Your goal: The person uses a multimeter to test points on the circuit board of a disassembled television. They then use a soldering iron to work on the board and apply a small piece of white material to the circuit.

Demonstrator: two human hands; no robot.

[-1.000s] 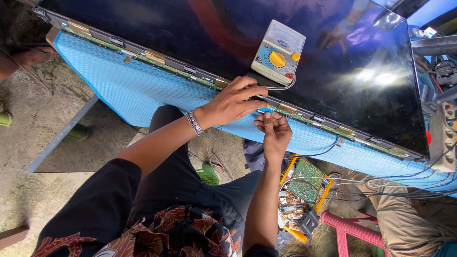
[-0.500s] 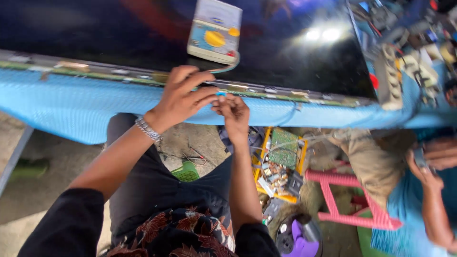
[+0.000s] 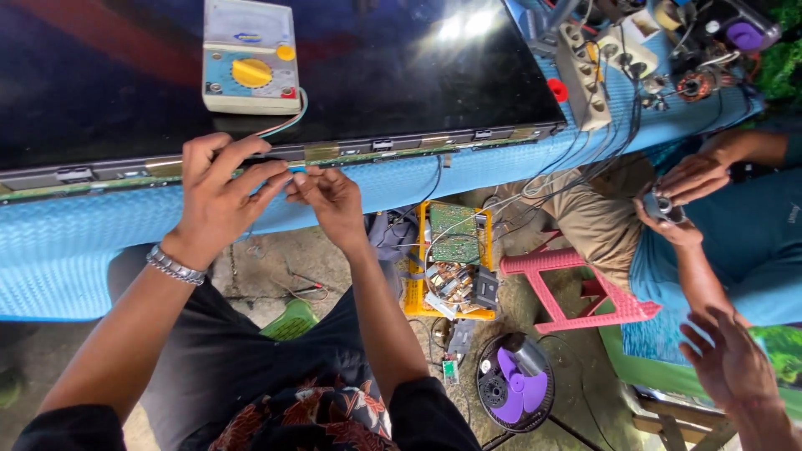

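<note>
Down at the near edge of the big dark screen panel [image 3: 376,75] we have both hands pinched close together. Our left hand [image 3: 219,196], a metal bracelet [image 3: 175,266] on its wrist, curls its fingers over the panel's lower frame, fingertips narrow and pressed on the thin circuit strip [image 3: 376,149] that runs along that edge. Our right hand [image 3: 327,200] meets it just beside, thumb and forefinger nipped on something small and blue; what it is we cannot tell. Both hands touch the strip at the same spot, right below the multimeter [image 3: 249,57], a cream box with a yellow dial lying flat on the glass, its wires trailing toward our fingers. The panel rests on a blue textured cloth [image 3: 75,250] draped over the table. Below, between our knees, sits a yellow tray [image 3: 415,284] holding a green circuit board. Further right stand a pink plastic stool [image 3: 585,292] and a purple fan blade [image 3: 511,392] on the ground. At the right edge another person's hands [image 3: 677,196] hold a small dark part, and a white power strip [image 3: 582,79] lies on the cloth above them
</note>
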